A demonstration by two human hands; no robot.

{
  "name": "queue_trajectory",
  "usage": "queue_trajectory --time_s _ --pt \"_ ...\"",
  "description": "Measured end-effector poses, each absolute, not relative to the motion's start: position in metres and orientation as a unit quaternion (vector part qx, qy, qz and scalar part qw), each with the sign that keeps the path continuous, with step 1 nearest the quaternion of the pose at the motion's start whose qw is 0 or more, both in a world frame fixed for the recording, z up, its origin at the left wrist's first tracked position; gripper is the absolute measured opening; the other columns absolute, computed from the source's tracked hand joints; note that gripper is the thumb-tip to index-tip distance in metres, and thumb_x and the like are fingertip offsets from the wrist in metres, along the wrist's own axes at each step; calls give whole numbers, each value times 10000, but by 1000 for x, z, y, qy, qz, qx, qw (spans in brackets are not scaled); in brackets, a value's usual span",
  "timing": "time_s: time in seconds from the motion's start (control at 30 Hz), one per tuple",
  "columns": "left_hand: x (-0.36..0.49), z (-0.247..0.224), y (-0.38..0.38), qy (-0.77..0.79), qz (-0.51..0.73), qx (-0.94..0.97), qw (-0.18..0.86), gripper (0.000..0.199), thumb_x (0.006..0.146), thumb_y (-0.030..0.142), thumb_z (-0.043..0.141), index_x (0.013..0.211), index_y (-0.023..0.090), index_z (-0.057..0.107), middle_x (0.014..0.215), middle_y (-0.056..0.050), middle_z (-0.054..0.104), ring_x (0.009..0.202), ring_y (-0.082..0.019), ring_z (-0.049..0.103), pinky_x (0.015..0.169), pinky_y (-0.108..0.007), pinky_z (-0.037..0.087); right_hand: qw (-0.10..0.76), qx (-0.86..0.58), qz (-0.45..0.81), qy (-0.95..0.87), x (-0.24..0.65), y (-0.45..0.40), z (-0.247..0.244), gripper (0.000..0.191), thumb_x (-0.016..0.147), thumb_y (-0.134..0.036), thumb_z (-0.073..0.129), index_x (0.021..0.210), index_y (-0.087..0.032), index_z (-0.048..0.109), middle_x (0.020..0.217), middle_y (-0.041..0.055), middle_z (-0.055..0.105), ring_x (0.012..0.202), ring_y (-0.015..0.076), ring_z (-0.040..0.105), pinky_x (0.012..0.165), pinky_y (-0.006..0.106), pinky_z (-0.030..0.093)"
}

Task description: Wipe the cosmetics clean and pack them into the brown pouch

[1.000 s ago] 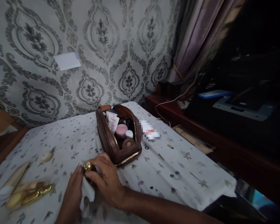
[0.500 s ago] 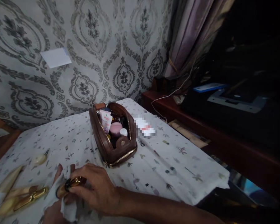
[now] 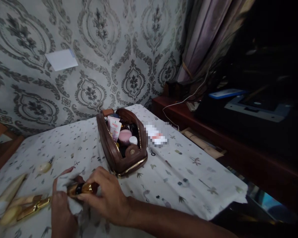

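My right hand (image 3: pixel 109 196) is closed around the shiny gold end of a small cosmetic bottle (image 3: pixel 78 188) with a black band at its middle. The bottle's other end runs into a white cloth (image 3: pixel 75 205), which looks like a wipe. Closed around that cloth is my left hand (image 3: pixel 62 206), its fingers blurred and partly covered by the folds. Left of it lie a gold cosmetic tube (image 3: pixel 36 208), a blurred pale round-ended item (image 3: pixel 11 215) and a beige tube (image 3: pixel 12 188).
An unzipped brown toiletry bag (image 3: pixel 109 150) stands mid-table, holding a pink-and-white tube (image 3: pixel 114 128), a pink round container (image 3: pixel 125 137) and a white-capped item (image 3: pixel 133 140). A pale round item (image 3: pixel 44 167) lies at left. A dark red wooden ledge (image 3: pixel 173 114) borders the right.
My right hand and the bottle have shifted slightly right, and more of the bottle shows outside the cloth. My left hand has turned and come up around the cloth.
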State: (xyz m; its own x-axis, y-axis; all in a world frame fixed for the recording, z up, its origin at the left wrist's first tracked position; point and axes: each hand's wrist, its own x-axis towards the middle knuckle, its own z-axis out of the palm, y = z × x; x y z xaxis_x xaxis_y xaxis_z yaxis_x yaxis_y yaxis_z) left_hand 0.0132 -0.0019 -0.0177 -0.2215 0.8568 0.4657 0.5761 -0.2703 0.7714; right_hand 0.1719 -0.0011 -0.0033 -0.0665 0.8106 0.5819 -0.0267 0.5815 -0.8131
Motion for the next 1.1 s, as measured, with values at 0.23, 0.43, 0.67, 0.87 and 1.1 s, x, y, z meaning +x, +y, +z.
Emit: queue_trajectory --time_s 0.23,0.43,0.67,0.87,1.1 --pt "20 -13 -3 635 515 535 213 322 774 498 577 927 221 639 814 -5 698 812 -210 650 727 -276 523 566 -361 556 -490 172 3 10 426 682 -452 810 675 -199 468 577 -84 470 549 72 384 501 197 292" --pt "9 -25 1 692 464 519 190 506 871 635 396 912 198 648 808 -52 694 845 -256 656 768 -355 541 554 -287 578 -526 173 3 5 306 784 -443 744 878 -180 619 653 -51 560 556 75 471 541 195 387" --pt "-29 -57 9 662 467 570 137 530 718 621 584 1059 222 655 953 -60 730 997 -293 655 906 -422 532 540 -243 555 -584 173 0 2 328 868 -477 643 985 -173 678 723 -14 609 586 88 529 570 199 473" --pt "-35 -62 12 631 458 611 136 576 766 689 520 1064 227 691 1057 -107 737 1035 -325 661 984 -497 494 557 -271 466 -631 174 -3 6 393 816 -564 694 906 -181 710 674 -26 598 603 96 520 585 202 430" --pt "-23 -49 7 624 496 587 141 557 763 723 560 926 214 716 959 -104 734 987 -314 658 948 -463 524 561 -294 465 -619 171 -8 5 478 753 -663 698 785 -189 646 625 -48 544 555 87 474 555 195 404"
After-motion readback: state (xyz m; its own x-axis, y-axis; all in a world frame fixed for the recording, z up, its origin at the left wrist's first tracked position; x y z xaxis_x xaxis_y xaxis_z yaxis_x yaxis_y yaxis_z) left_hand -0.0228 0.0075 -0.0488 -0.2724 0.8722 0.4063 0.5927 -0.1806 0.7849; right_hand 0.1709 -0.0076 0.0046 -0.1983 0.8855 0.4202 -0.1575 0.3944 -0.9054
